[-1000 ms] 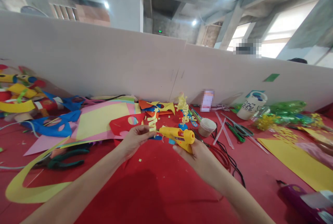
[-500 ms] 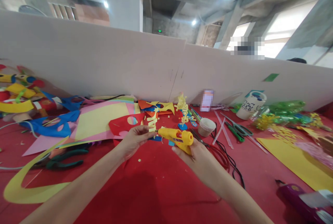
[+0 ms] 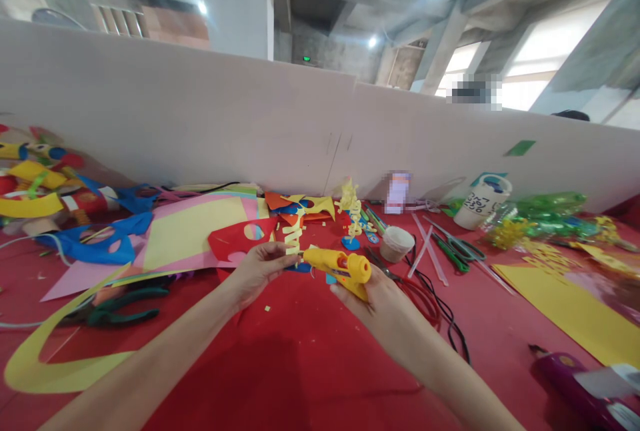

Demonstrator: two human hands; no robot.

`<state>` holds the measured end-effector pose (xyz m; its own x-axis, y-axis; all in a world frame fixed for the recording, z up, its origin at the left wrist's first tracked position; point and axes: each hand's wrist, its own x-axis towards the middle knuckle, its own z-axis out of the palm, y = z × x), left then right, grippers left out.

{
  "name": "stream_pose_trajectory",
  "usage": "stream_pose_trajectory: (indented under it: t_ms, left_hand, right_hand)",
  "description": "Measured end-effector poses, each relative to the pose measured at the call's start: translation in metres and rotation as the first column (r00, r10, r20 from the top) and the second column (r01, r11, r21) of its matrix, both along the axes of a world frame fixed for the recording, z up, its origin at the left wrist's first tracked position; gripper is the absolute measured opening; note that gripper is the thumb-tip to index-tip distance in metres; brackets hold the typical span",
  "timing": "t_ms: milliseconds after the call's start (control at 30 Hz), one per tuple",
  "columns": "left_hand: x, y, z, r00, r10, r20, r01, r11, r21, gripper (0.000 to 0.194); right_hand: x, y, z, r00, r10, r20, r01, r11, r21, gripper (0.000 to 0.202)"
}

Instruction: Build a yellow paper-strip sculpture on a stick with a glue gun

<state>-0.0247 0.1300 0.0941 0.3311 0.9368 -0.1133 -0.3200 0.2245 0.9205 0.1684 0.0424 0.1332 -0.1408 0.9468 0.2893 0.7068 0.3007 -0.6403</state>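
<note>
My right hand (image 3: 377,304) is wrapped around a yellow hot glue gun (image 3: 340,264), its nozzle pointing left. At the nozzle, my left hand (image 3: 263,267) is closed in a pinch on the low part of a yellow strip (image 3: 293,234), which zigzags upward; the fingers partly hide it. A blue base shows just under the glue gun's tip. Behind the glue gun, a similar yellow twisted-strip figure (image 3: 354,214) stands upright on a blue disc (image 3: 351,243).
Left of my hands lie coloured sheets (image 3: 187,234), a red mask (image 3: 240,241), a blue mask (image 3: 120,244) and green-handled pliers (image 3: 125,311). To the right are a paper cup (image 3: 397,244), cables (image 3: 425,301), scissors (image 3: 465,251) and a purple tool (image 3: 570,377). A white panel (image 3: 250,124) closes off the back.
Both hands stay almost in place, with the glue gun's nozzle still at the yellow strip. The glue gun has shifted very slightly.
</note>
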Motion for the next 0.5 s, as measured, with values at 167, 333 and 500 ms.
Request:
stream_pose_trajectory:
  t_ms: [167, 333, 500]
  left_hand:
    - [0.0019, -0.0028, 0.0054, 1.0, -0.006, -0.026, 0.006, 1.0, -0.01, 0.027]
    - [0.0012, -0.0025, 0.0042, 1.0, -0.004, -0.013, 0.004, 1.0, -0.009, 0.026]
    - [0.001, -0.0024, 0.0042, 1.0, -0.019, -0.016, 0.019, 1.0, 0.0, 0.026]
  right_hand:
    - [0.0003, -0.0008, 0.0009, 1.0, -0.004, -0.003, 0.004, 1.0, 0.001, 0.024]
    - [0.0012, -0.0016, 0.0001, 1.0, -0.009, 0.006, 0.009, 1.0, 0.0, 0.023]
    - [0.0007, -0.0014, 0.0009, 1.0, -0.001, 0.015, 0.0, 1.0, 0.025, 0.023]
